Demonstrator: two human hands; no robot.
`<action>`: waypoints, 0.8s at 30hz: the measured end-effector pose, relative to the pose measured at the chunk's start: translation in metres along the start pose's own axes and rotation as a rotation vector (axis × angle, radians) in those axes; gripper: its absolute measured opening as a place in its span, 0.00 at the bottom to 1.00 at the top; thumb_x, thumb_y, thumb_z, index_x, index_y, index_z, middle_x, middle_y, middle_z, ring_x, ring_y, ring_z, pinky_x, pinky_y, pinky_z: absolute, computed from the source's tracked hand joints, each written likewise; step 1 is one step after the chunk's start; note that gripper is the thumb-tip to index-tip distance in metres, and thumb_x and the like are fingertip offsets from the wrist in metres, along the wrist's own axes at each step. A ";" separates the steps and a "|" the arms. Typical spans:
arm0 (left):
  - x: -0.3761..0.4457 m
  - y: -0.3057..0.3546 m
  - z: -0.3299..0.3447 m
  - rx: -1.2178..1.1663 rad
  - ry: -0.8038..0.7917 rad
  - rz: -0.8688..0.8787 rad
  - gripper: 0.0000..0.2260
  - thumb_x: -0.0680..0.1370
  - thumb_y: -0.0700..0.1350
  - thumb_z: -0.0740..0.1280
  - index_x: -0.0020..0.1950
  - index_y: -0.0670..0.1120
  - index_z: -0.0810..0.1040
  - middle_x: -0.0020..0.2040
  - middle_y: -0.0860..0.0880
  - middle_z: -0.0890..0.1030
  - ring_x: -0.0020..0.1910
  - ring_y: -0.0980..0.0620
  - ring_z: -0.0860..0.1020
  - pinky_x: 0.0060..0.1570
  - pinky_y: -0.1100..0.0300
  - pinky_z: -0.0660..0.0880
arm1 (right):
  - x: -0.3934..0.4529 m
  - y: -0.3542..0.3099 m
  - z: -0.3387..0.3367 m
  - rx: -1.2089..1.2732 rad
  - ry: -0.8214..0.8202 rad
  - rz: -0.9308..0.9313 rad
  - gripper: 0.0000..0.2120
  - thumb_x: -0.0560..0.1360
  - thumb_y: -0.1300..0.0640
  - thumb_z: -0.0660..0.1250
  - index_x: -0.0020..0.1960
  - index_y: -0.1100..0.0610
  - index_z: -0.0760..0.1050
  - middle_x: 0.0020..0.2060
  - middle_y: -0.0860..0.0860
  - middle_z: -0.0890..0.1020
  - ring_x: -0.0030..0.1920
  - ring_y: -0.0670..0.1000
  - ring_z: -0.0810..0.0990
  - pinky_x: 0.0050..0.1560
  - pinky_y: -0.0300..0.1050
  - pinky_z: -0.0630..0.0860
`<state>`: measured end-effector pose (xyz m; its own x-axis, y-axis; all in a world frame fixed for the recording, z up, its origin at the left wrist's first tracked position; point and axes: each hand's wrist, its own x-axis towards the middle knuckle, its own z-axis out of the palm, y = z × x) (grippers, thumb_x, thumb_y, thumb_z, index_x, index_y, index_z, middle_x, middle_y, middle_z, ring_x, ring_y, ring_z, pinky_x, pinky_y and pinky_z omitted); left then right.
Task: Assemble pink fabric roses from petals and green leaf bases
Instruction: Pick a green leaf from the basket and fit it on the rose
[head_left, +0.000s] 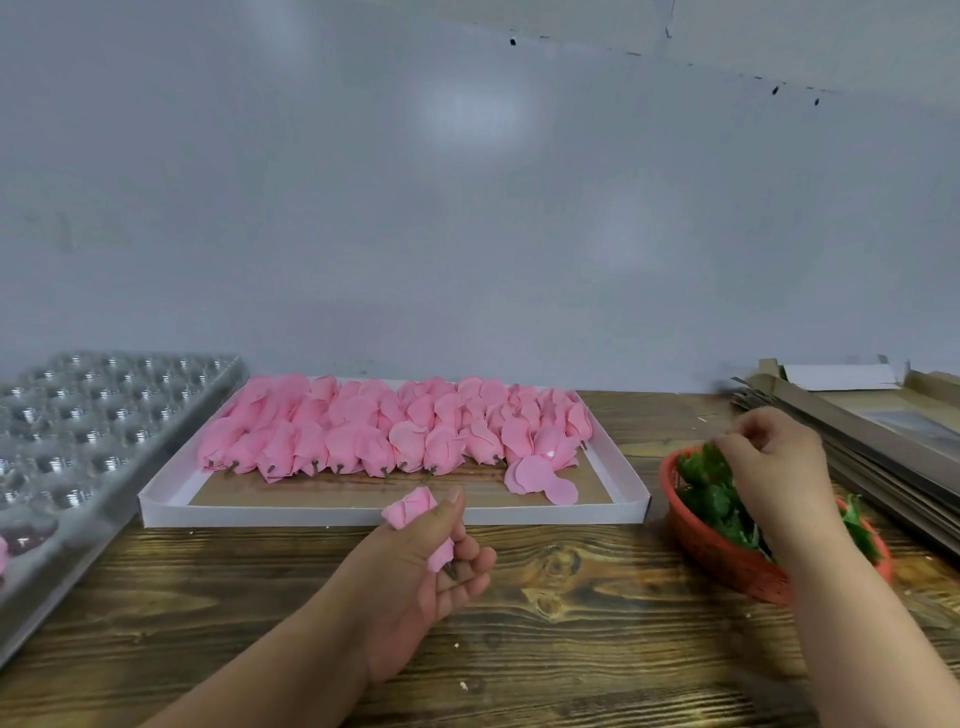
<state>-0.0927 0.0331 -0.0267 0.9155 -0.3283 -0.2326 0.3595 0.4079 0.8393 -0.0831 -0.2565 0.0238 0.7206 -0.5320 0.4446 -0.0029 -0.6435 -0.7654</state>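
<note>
Holding a rose (413, 506) in our curled left hand (426, 561), right hand (774, 462) pinching among leaves (714, 493); petals crush easily, so we grip the stem end.

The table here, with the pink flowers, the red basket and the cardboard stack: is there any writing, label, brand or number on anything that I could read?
None can be read.
White tray of pink roses: no print shows.
Red basket of green leaf bases: no label.
Clear plastic mould tray: no markings visible.
Cardboard stack: no legible text.
</note>
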 end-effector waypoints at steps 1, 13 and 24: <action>0.000 0.000 0.001 -0.004 -0.006 0.020 0.12 0.66 0.52 0.70 0.32 0.44 0.76 0.31 0.46 0.78 0.35 0.49 0.82 0.35 0.56 0.79 | -0.006 -0.011 0.003 0.163 -0.038 0.017 0.08 0.73 0.65 0.64 0.36 0.58 0.72 0.36 0.60 0.81 0.35 0.54 0.79 0.34 0.45 0.76; 0.002 0.003 0.000 -0.022 0.086 0.267 0.17 0.68 0.61 0.64 0.32 0.47 0.76 0.51 0.45 0.84 0.54 0.51 0.81 0.54 0.51 0.74 | -0.116 -0.075 0.105 0.379 -0.738 -0.108 0.14 0.76 0.65 0.60 0.32 0.58 0.70 0.24 0.44 0.73 0.27 0.41 0.68 0.31 0.36 0.64; 0.000 -0.006 0.011 0.026 0.010 0.278 0.24 0.68 0.63 0.64 0.48 0.44 0.82 0.47 0.44 0.85 0.41 0.50 0.83 0.32 0.58 0.76 | -0.132 -0.089 0.105 0.751 -0.718 0.332 0.24 0.80 0.46 0.54 0.32 0.48 0.81 0.28 0.49 0.81 0.30 0.47 0.77 0.33 0.42 0.72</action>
<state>-0.0968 0.0219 -0.0260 0.9800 -0.1987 0.0037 0.0897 0.4587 0.8840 -0.1055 -0.0712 -0.0159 0.9996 -0.0146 -0.0249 -0.0233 0.1031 -0.9944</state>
